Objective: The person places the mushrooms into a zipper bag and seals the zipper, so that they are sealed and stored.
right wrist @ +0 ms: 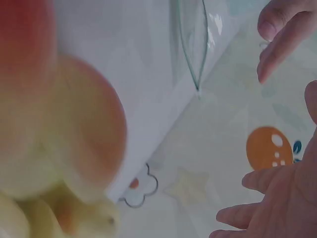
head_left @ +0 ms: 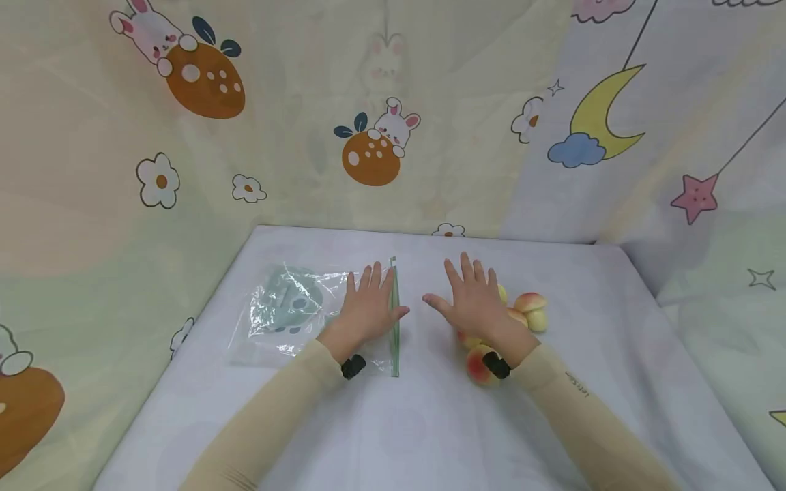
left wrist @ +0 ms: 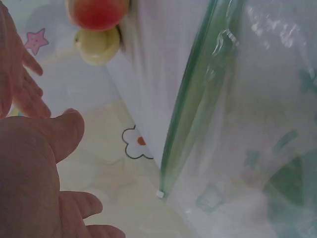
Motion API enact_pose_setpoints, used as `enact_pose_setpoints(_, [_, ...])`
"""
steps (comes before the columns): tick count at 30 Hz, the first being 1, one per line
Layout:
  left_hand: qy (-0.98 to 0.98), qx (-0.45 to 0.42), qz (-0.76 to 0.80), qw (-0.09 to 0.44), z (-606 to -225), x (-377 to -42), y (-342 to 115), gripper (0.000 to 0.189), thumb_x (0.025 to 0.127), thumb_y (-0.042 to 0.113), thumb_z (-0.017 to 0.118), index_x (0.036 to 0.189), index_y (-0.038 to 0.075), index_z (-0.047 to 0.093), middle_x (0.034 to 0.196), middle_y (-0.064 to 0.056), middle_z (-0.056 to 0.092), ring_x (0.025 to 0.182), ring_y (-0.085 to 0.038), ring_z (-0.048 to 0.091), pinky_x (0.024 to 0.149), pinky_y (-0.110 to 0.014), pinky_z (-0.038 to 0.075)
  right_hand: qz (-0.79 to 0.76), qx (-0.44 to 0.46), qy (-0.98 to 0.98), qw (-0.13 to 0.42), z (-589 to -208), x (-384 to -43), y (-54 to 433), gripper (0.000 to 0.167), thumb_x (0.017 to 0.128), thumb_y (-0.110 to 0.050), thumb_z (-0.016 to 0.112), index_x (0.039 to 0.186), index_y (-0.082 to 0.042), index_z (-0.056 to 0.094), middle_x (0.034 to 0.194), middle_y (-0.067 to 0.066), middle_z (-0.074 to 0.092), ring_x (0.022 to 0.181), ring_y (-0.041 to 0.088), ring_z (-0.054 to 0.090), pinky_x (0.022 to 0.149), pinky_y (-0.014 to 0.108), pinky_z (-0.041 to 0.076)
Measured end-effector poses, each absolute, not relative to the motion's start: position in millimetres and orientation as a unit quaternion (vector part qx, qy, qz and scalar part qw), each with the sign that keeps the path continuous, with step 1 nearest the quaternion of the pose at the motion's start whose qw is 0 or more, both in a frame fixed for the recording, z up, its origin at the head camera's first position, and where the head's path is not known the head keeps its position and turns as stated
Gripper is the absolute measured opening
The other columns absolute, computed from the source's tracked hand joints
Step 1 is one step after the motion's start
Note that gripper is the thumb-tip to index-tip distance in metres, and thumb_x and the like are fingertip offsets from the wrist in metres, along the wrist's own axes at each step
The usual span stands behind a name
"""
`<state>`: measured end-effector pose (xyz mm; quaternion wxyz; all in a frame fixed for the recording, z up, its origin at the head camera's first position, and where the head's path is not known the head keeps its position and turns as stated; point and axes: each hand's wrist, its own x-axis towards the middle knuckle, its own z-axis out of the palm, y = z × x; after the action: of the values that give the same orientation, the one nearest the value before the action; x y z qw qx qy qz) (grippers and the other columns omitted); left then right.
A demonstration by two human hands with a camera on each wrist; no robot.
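My left hand (head_left: 367, 310) is held with fingers spread over the right part of a clear zip bag (head_left: 242, 351). The bag lies flat, with a green zip strip (head_left: 396, 348) along its right edge and pale green printing. With its fingers spread too, my right hand (head_left: 482, 307) is above a group of red and yellow peach-like fruits (head_left: 477, 367), partly hiding them. Neither hand holds anything. In the right wrist view the fruits (right wrist: 94, 124) loom close at the left, while the right hand (right wrist: 277, 203) shows empty.
A white cloth covers the table (head_left: 424, 436). Behind it hangs a curtain (head_left: 295, 136) printed with rabbits, flowers and a moon. Dark wrist cameras (head_left: 353, 367) sit by the cuffs of beige sleeves (head_left: 276, 409).
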<state>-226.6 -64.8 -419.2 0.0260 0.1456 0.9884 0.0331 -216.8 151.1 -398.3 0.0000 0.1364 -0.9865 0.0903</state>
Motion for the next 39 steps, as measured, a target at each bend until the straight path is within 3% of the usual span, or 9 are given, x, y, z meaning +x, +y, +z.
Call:
enact_pose_setpoints(9, [0.989, 0.121, 0.081, 0.001, -455, -209, -66, 0.079, 0.092, 0.052, 0.060, 0.149, 0.003, 0.036, 0.148, -0.023, 0.040, 0.138, -0.037, 0.037, 0.110, -0.056, 0.031, 0.077, 0.181, -0.980, -0.027, -430, -200, 122, 0.087, 0.092, -0.068, 0.044, 0.153, -0.007, 0.030, 0.159, 0.022, 0.020, 0.143, 0.045, 0.023, 0.114, 0.064, 0.015])
enact_pose_setpoints(18, [0.988, 0.119, 0.102, 0.008, -481, -200, -65, 0.081, 0.090, 0.051, 0.061, 0.151, 0.005, 0.033, 0.141, -0.022, 0.049, 0.127, -0.036, 0.049, 0.101, -0.051, 0.043, 0.057, 0.254, -0.962, -0.079, -445, -184, 104, 0.077, 0.090, -0.053, 0.062, 0.149, -0.010, 0.039, 0.156, 0.017, 0.030, 0.141, 0.040, 0.031, 0.114, 0.059, 0.023])
enact_pose_setpoints(28, [0.981, 0.136, 0.136, -0.007, -484, -195, -66, 0.071, 0.089, 0.027, 0.062, 0.151, 0.006, 0.034, 0.134, -0.018, 0.055, 0.116, -0.034, 0.056, 0.088, -0.048, 0.052, 0.091, 0.284, -0.947, -0.120, -470, -171, 96, 0.063, 0.093, -0.025, 0.058, 0.150, -0.007, 0.038, 0.157, 0.015, 0.031, 0.141, 0.038, 0.032, 0.114, 0.057, 0.026])
enact_pose_setpoints(32, [0.980, 0.133, 0.150, -0.016, -480, -195, -70, 0.058, 0.089, 0.017, 0.059, 0.145, 0.011, 0.047, 0.126, -0.015, 0.061, 0.106, -0.032, 0.062, 0.079, -0.047, 0.055, 0.095, 0.290, -0.946, -0.106, -473, -167, 95, 0.061, 0.090, -0.017, 0.060, 0.147, -0.008, 0.042, 0.157, 0.015, 0.029, 0.141, 0.038, 0.032, 0.112, 0.058, 0.028])
enact_pose_setpoints(36, [0.980, 0.138, 0.138, -0.037, -478, -195, -75, 0.042, 0.087, 0.010, 0.061, 0.128, 0.004, 0.062, 0.119, -0.014, 0.065, 0.103, -0.031, 0.065, 0.079, -0.044, 0.056, 0.102, 0.297, -0.946, -0.081, -477, -166, 95, 0.056, 0.090, -0.014, 0.059, 0.144, -0.008, 0.047, 0.156, 0.013, 0.032, 0.140, 0.039, 0.034, 0.111, 0.058, 0.029])
enact_pose_setpoints(39, [0.977, 0.141, 0.147, -0.059, -476, -194, -77, 0.037, 0.085, 0.006, 0.063, 0.121, -0.003, 0.065, 0.117, -0.015, 0.065, 0.105, -0.031, 0.064, 0.084, -0.043, 0.055, 0.110, 0.303, -0.944, -0.073, -479, -166, 97, 0.052, 0.090, -0.011, 0.056, 0.142, -0.008, 0.049, 0.154, 0.012, 0.036, 0.139, 0.038, 0.035, 0.112, 0.058, 0.029])
